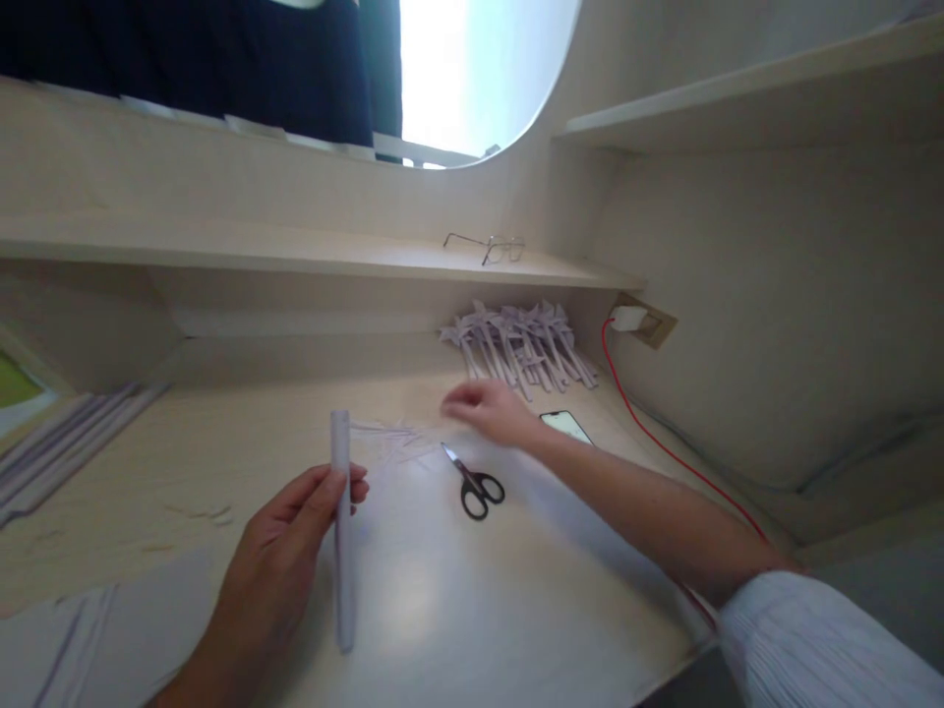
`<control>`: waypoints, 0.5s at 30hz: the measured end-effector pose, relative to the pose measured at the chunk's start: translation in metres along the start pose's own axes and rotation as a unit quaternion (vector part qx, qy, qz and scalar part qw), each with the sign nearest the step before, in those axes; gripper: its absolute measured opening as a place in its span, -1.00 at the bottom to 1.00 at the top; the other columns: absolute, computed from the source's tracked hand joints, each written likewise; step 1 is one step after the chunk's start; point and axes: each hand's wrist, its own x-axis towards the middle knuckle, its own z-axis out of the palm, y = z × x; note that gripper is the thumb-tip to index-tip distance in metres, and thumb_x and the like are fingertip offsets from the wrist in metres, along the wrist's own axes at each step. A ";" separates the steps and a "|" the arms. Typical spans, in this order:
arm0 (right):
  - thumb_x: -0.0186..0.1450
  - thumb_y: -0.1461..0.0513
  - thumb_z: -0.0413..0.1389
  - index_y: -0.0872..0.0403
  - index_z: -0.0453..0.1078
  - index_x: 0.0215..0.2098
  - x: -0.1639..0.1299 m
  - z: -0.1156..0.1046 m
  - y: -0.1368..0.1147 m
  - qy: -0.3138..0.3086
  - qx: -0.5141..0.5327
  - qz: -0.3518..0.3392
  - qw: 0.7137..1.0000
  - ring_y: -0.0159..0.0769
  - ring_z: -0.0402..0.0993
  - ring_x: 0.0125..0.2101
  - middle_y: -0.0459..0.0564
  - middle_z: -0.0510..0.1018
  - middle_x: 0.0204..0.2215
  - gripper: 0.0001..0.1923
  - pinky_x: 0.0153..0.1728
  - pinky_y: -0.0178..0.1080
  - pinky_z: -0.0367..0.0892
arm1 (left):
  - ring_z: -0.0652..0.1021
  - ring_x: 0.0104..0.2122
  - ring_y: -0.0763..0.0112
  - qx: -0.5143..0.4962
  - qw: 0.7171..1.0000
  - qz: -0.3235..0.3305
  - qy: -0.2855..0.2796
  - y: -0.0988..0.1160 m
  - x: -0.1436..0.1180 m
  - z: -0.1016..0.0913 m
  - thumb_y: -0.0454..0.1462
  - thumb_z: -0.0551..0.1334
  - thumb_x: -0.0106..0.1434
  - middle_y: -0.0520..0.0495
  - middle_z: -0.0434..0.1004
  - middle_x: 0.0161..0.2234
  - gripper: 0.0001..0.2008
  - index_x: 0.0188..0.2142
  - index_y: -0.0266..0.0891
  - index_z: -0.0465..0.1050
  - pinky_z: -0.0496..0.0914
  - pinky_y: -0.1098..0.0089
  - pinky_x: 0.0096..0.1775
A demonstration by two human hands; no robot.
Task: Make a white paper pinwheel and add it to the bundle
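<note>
My left hand (284, 551) grips a thin rolled paper tube (341, 531), held nearly upright above the desk. My right hand (491, 408) reaches forward over the desk, blurred, fingers loosely apart, just above thin paper strips (390, 438) lying flat. It holds nothing that I can see. Black-handled scissors (472, 482) lie shut on the desk between the two hands. A pile of finished paper pinwheels on sticks (520, 344) rests at the back, beyond the right hand.
A phone (566, 425) lies by the right wrist, and a red cable (664, 442) runs to a wall charger (628, 318). Glasses (491, 246) sit on the shelf. More rolled tubes (66, 442) lie far left. Paper sheets (88, 629) cover the near left corner.
</note>
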 end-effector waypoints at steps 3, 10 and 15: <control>0.45 0.20 0.06 0.11 0.44 0.18 0.041 -0.056 0.052 0.121 -0.105 0.075 0.984 -0.05 0.43 0.12 0.21 0.54 0.11 -0.63 0.13 -0.06 0.32 | 0.55 -0.22 0.23 -0.001 1.000 0.008 0.018 -0.004 0.007 -0.002 0.09 0.36 0.19 -0.04 0.62 -0.31 -0.61 -0.25 -0.17 0.61 0.41 0.28 -0.09; 0.44 0.13 0.17 0.09 0.39 0.16 0.090 -0.079 0.134 0.102 -0.259 0.135 0.951 -0.11 0.51 0.01 0.11 0.48 0.11 -0.63 0.00 0.03 0.49 | 0.55 -0.22 0.23 0.027 0.999 -0.001 0.018 -0.006 0.012 0.001 0.13 0.36 0.15 -0.03 0.62 -0.34 -0.59 -0.31 -0.15 0.62 0.40 0.30 -0.11; 0.44 0.13 0.17 0.09 0.39 0.15 0.109 -0.070 0.145 0.070 -0.295 0.126 0.945 -0.12 0.52 -0.01 0.11 0.49 0.10 -0.64 -0.02 0.02 0.50 | 0.57 -0.24 0.16 0.079 0.997 0.011 0.022 -0.004 0.011 0.002 0.17 0.33 0.15 -0.05 0.64 -0.35 -0.56 -0.33 -0.14 0.62 0.42 0.26 -0.16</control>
